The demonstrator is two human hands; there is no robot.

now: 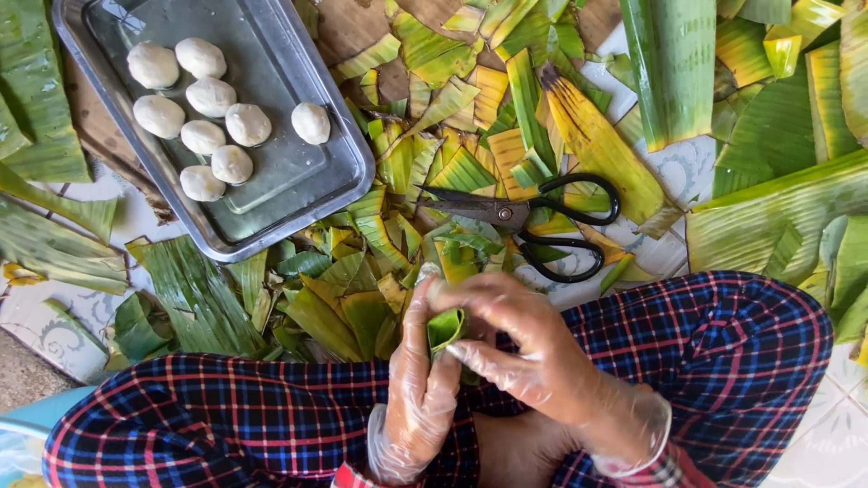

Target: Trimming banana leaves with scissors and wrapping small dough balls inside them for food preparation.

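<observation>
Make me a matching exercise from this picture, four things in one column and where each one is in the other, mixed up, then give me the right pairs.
Things:
1. white dough balls
2. black-handled scissors
3. folded green leaf piece
4. yellowed leaf strip

Places:
A. pinched between the gloved left hand and right hand
B. lying just above the scissor handles
C. in the metal tray
D. open on the pile of leaf scraps

Pairs: 1-C, 2-D, 3-A, 4-B
</observation>
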